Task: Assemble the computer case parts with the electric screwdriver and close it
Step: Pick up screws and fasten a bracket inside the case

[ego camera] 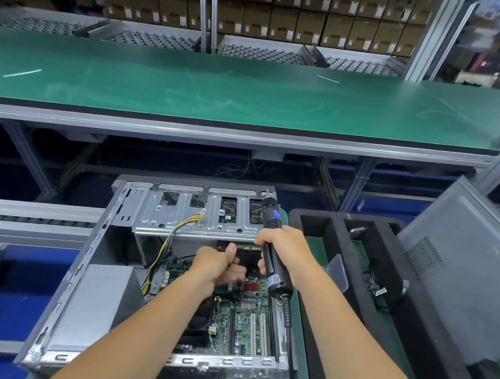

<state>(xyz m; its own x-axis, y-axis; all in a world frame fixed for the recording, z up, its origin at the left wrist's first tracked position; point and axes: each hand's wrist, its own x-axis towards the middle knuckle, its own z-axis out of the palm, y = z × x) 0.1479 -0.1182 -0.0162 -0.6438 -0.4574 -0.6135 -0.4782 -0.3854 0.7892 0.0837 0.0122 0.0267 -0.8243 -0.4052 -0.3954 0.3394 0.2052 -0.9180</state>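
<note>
Computer case (81,286): lies open on its side at the near edge of the bench (302,349), the inside facing up. Circuit board (239,317), drive cage (197,213) and a bundle of yellow and black wires (165,248) are already inside.

Side panel (472,282): off the case, leaning upright to the right behind a black foam tray (327,233). Closing is not yet done.

Electric screwdriver (270,253): gripped by the right hand (281,251), fingers wrapped round the barrel, tip pointing away over the far right corner of the case.

Left hand (215,266): curled over the middle of the board, thumb up; what it holds, if anything, cannot be told.

Judgement: fitting of inner parts appears mid-way; screws remaining cannot be counted; the panel remains to be put on.
</note>
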